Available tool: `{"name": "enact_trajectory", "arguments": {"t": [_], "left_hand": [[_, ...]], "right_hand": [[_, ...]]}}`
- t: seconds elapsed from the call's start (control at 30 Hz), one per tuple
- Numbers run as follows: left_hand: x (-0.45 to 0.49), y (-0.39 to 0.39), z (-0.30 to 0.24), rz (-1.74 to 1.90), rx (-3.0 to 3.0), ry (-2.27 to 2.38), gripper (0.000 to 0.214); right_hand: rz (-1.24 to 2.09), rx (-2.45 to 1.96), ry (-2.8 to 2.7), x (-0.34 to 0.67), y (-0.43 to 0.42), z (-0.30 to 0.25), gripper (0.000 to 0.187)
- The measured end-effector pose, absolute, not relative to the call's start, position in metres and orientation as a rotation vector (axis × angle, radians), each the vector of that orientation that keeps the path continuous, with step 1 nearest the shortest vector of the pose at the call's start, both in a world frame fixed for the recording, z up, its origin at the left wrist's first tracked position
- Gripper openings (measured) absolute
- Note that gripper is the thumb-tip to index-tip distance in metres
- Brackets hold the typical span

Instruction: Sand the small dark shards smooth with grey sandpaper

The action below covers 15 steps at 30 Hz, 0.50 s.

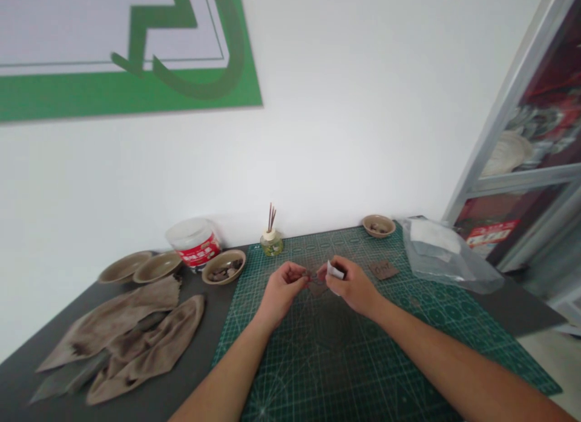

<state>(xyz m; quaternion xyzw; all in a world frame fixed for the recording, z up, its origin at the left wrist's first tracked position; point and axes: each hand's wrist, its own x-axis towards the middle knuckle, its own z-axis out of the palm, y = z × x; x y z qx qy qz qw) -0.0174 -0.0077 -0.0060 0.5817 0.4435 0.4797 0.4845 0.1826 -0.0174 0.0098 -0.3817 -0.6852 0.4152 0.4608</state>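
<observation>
Both of my hands meet above the green cutting mat (290,361). My left hand (285,284) is closed in a pinch at the fingertips, on a small dark item too small to name. Folded white paper or tissue (334,270) is gripped in my right hand (353,283), whose fingertips come close to the left ones. Just beneath the fingers a small brown piece (318,289) shows in part. To the right lies a brown card-like piece (384,269) with dark marks on it.
A bowl of stones (223,267), a red-labelled tub (195,243) and two brown bowls (124,267) stand left. Brown cloths (136,331) lie before them. At the back are a reed diffuser (271,241), a small bowl (378,226) and a clear plastic bag (447,255).
</observation>
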Motion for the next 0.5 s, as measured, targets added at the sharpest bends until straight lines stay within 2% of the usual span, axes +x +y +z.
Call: {"name": "enact_trajectory", "arguments": {"t": [0.07, 0.27, 0.43, 0.5], "left_hand": [[-0.016, -0.009, -0.006, 1.148, 1.435, 1.051, 0.018], [-0.018, -0.013, -0.007, 1.173, 1.620, 1.144, 0.014], [-0.014, -0.012, -0.009, 1.163, 1.673, 1.205, 0.013], [-0.012, -0.012, -0.009, 1.162, 1.724, 1.274, 0.013]], "right_hand": [[1.061, -0.930, -1.604, 0.176, -0.008, 0.008, 0.007], [1.118, -0.872, -1.542, 0.160, 0.002, -0.014, 0.016], [1.173, -0.861, -1.427, 0.160, 0.001, -0.024, 0.033], [1.154, -0.898, -1.415, 0.160, 0.001, -0.024, 0.033]]}}
